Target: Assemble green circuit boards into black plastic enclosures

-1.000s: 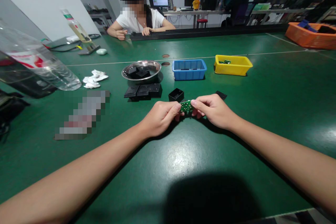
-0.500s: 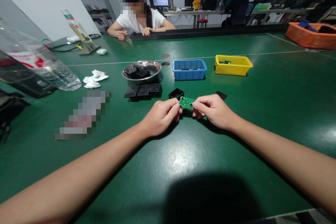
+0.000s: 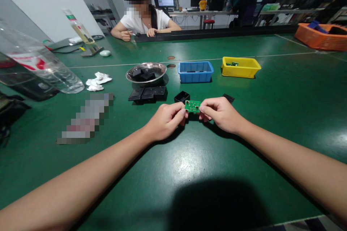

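A small green circuit board (image 3: 192, 106) is held between my two hands, above the green table (image 3: 206, 166). My left hand (image 3: 169, 120) pinches its left edge between thumb and fingers. At its right edge, my right hand (image 3: 221, 114) is closed in the same kind of pinch. Just behind the board stands an open black plastic box (image 3: 181, 96), partly hidden by the board and my left fingers. A flat black piece (image 3: 228, 97) lies beyond my right hand. Several black plastic cases (image 3: 148, 94) lie side by side beyond my left hand.
Behind stand a metal bowl (image 3: 159, 69) of black parts, a blue bin (image 3: 195, 76) and a yellow bin (image 3: 240, 72) with circuit boards. Crumpled tissue (image 3: 97, 81) and a large plastic bottle (image 3: 54, 66) are on the left. A person (image 3: 146, 21) sits across the table.
The circuit board has turned slightly in my fingers and now looks more level. Both hands stay in almost the same place.
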The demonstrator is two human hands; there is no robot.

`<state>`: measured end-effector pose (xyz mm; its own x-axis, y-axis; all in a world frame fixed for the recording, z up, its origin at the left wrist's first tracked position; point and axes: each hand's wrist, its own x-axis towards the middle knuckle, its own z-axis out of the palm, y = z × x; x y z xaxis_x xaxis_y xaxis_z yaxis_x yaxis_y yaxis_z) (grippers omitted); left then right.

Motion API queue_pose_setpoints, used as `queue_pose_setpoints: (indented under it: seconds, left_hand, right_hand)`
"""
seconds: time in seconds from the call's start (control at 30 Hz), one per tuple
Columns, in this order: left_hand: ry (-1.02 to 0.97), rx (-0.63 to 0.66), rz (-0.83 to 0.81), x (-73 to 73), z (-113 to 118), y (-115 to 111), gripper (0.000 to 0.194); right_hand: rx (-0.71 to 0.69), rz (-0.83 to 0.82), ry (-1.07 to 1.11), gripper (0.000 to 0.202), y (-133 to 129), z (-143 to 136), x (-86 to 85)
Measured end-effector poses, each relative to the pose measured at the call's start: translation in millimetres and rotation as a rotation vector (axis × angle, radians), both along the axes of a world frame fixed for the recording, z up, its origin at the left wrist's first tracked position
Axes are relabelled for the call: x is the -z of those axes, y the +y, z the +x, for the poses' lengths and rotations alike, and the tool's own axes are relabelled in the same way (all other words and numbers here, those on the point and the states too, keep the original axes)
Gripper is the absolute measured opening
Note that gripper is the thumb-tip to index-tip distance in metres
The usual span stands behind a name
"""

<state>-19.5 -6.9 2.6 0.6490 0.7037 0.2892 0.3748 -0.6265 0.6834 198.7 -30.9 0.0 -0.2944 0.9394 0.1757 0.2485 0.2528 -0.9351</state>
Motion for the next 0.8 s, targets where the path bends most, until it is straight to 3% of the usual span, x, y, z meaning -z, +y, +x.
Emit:
queue_pose_setpoints:
  seconds: [0.8]
  left_hand:
    - [-0.011, 0.022, -0.018, 0.8, -0.9, 0.5, 0.033]
  right_hand:
    - [0.009, -0.02, 0.036, 0.017, 0.8, 0.1, 2.7]
